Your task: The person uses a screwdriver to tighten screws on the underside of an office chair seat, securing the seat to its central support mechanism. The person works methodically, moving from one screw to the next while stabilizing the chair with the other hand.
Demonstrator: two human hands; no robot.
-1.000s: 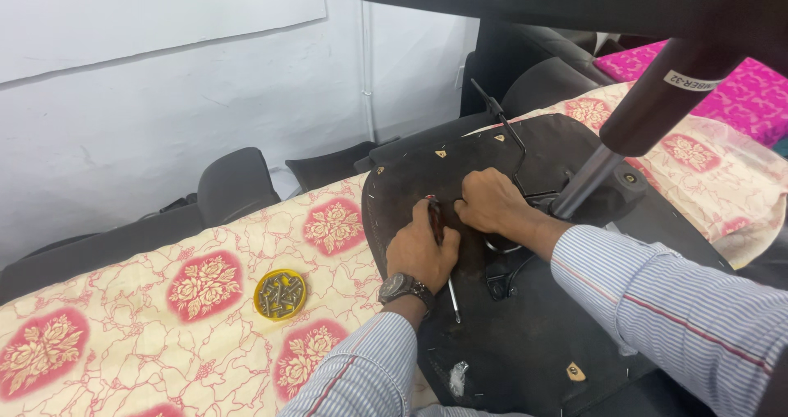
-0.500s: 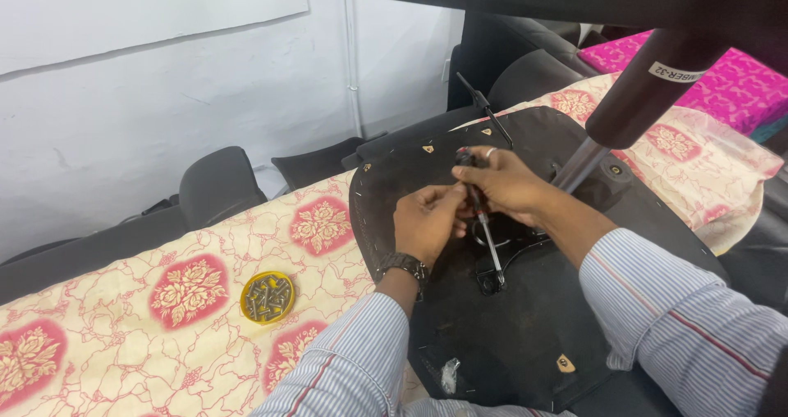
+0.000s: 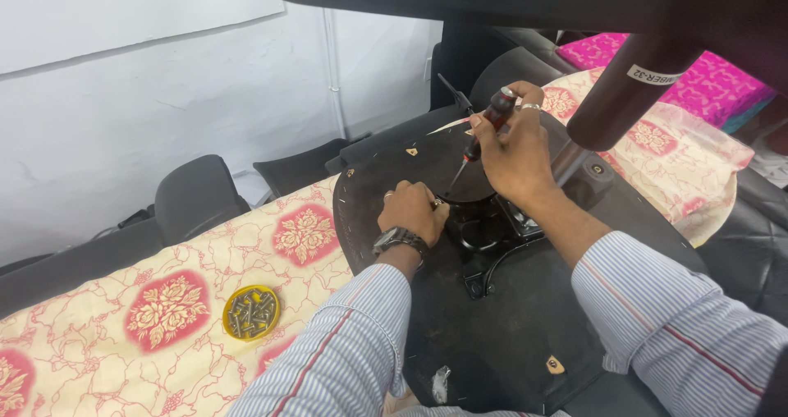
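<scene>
screwdriver (image 3: 480, 140) is now raised in my right hand (image 3: 517, 154), fist closed round its handle, tip angled at the chair base (image 3: 509, 335); my left hand (image 3: 413, 210) has curled shut beside the mechanism (image 3: 492, 224).

Both arms clothed in long shirt sleeves (image 3: 673, 335), white with fine blue stripes and thin red lines running lengthwise. Cuffs drawn up short of the wrists. Left hand (image 3: 413, 210): dark wristwatch (image 3: 395, 239) with metal case, ring on one finger. Right hand (image 3: 517, 156): silver ring (image 3: 531, 107).
</scene>
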